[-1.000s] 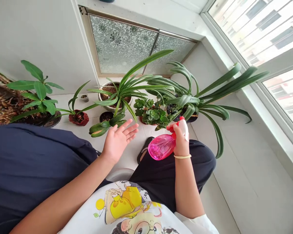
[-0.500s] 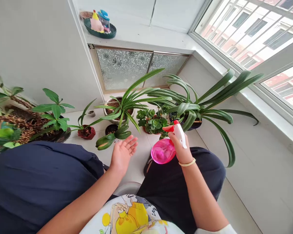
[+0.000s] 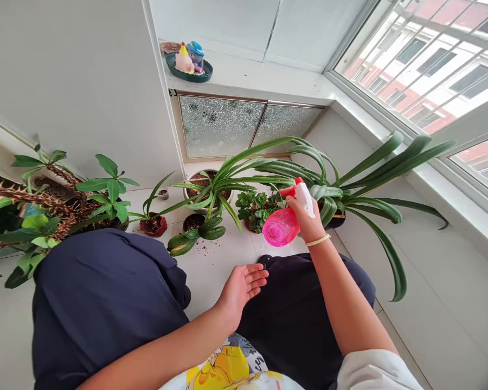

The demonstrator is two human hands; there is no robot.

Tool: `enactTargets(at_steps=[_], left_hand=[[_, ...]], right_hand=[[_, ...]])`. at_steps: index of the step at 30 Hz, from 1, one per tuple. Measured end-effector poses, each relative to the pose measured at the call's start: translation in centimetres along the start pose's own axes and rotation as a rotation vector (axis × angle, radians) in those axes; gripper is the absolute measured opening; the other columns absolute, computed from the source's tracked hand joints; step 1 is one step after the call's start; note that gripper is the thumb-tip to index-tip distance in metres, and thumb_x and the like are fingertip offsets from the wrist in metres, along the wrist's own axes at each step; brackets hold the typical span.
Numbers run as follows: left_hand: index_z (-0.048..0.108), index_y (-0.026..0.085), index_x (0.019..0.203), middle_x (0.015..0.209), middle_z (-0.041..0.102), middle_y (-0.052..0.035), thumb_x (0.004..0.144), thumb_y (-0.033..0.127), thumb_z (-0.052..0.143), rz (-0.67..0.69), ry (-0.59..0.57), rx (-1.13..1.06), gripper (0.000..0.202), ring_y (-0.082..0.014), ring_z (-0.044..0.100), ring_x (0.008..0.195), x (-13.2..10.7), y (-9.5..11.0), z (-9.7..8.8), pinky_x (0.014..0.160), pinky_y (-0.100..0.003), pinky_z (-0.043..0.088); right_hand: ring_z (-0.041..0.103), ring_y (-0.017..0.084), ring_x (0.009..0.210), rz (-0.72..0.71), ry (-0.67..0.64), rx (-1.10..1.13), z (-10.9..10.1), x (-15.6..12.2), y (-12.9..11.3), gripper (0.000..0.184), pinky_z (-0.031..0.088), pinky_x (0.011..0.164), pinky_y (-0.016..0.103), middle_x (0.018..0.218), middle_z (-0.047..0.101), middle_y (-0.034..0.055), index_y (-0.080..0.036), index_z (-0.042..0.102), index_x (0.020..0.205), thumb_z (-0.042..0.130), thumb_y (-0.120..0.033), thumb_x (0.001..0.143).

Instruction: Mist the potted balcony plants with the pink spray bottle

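Asker: What differs from a second ago?

Describer: Largest first: more of the white shelf (image 3: 260,77) shows, with a dark green dish (image 3: 189,76) of small figurines (image 3: 184,59) on it. The left hand (image 3: 235,292) has drawn back from beside the oval-padded plant (image 3: 212,229) to above the right thigh (image 3: 293,306), palm up, holding nothing. The pink spray bottle (image 3: 281,226) appears nearer the succulent (image 3: 260,211), gripped in the right hand (image 3: 310,223).

Asker: And the fingers (image 3: 257,275)?

Describer: The left ones stretch straight, with narrow gaps. The right ones wrap the bottle's neck, mostly hidden; I cannot tell which touch the trigger.

Asker: Materials and shapes?

Describer: Long, smooth, strap-like leaves arch from the largest potted plant (image 3: 372,203), at right. The succulent beside it has thick, rounded rosettes. The bottle is see-through plastic, bulging, with a red and white head. Smallest is a thin, pale yellow band (image 3: 318,240) around the right wrist.
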State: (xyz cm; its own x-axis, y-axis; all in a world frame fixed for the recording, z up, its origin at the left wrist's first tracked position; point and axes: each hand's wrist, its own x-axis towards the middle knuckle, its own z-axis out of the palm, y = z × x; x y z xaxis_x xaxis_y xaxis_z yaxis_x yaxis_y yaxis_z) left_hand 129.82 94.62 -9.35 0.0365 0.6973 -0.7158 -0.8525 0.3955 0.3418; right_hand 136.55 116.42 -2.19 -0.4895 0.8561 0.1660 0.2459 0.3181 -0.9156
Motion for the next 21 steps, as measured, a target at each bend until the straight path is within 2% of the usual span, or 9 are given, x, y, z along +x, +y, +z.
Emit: enactTargets(at_steps=[5,8,11,13,15,18,21], left_hand=[[0.065,0.012,0.116,0.114,0.074,-0.0114,0.094,0.031,0.034,-0.02,-0.009,-0.004,0.042,-0.0181,0.067,0.102,-0.9,0.2,0.7,0.094,-0.031,0.043],[0.067,0.012,0.109,0.105,0.075,-0.0107,0.092,0.029,0.036,-0.045,-0.018,-0.034,0.039,-0.0175,0.067,0.096,-1.3,0.0,1.0,0.091,-0.03,0.043],[0.069,0.012,0.101,0.095,0.075,-0.01,0.092,0.029,0.039,-0.071,-0.03,-0.04,0.036,-0.0173,0.067,0.089,-1.6,-0.3,1.6,0.087,-0.03,0.043],[0.07,0.012,0.096,0.09,0.075,-0.009,0.092,0.029,0.04,-0.102,-0.014,-0.023,0.034,-0.0168,0.067,0.085,-1.7,-0.6,2.1,0.086,-0.03,0.043],[0.071,0.012,0.093,0.086,0.074,-0.0081,0.092,0.028,0.039,-0.136,-0.008,-0.002,0.036,-0.0157,0.065,0.081,-1.7,-0.8,2.5,0.084,-0.029,0.042],[0.073,0.011,0.092,0.084,0.073,-0.0081,0.093,0.029,0.035,-0.147,-0.052,0.006,0.042,-0.0153,0.064,0.079,-1.7,-1.2,2.8,0.083,-0.029,0.041],[0.075,0.01,0.094,0.084,0.072,-0.0091,0.094,0.032,0.033,-0.146,-0.1,0.002,0.047,-0.0164,0.064,0.081,-1.6,-1.5,2.8,0.083,-0.029,0.041]], right_hand=[[0.063,0.025,0.109,-0.027,-0.181,0.109,1.4,-0.7,0.2,0.036,0.049,0.097,0.042,0.112,0.069,0.0061,-0.024,0.06,0.114,0.063,-0.038,0.081],[0.063,0.026,0.112,0.003,-0.294,0.167,2.6,-1.5,0.5,0.028,0.048,0.099,0.044,0.112,0.07,0.006,-0.024,0.063,0.109,0.061,-0.036,0.083],[0.061,0.027,0.114,-0.041,-0.379,0.22,4.1,-2.7,0.7,0.027,0.047,0.102,0.045,0.116,0.069,0.0059,-0.023,0.066,0.105,0.063,-0.031,0.079],[0.062,0.026,0.11,-0.062,-0.447,0.281,5.1,-3.6,0.7,0.025,0.047,0.102,0.044,0.111,0.069,0.0057,-0.023,0.066,0.103,0.064,-0.03,0.079],[0.064,0.025,0.101,-0.018,-0.486,0.372,5.9,-4.3,0.8,0.022,0.049,0.097,0.043,0.101,0.069,0.0045,-0.024,0.066,0.1,0.064,-0.032,0.08],[0.064,0.022,0.09,0.083,-0.461,0.456,6.5,-4.9,0.8,0.015,0.051,0.088,0.039,0.09,0.066,0.003,-0.024,0.065,0.093,0.064,-0.032,0.081],[0.062,0.02,0.083,0.113,-0.445,0.394,6.5,-4.9,0.5,0.011,0.049,0.081,0.036,0.084,0.065,0.0022,-0.022,0.065,0.087,0.063,-0.031,0.08]])
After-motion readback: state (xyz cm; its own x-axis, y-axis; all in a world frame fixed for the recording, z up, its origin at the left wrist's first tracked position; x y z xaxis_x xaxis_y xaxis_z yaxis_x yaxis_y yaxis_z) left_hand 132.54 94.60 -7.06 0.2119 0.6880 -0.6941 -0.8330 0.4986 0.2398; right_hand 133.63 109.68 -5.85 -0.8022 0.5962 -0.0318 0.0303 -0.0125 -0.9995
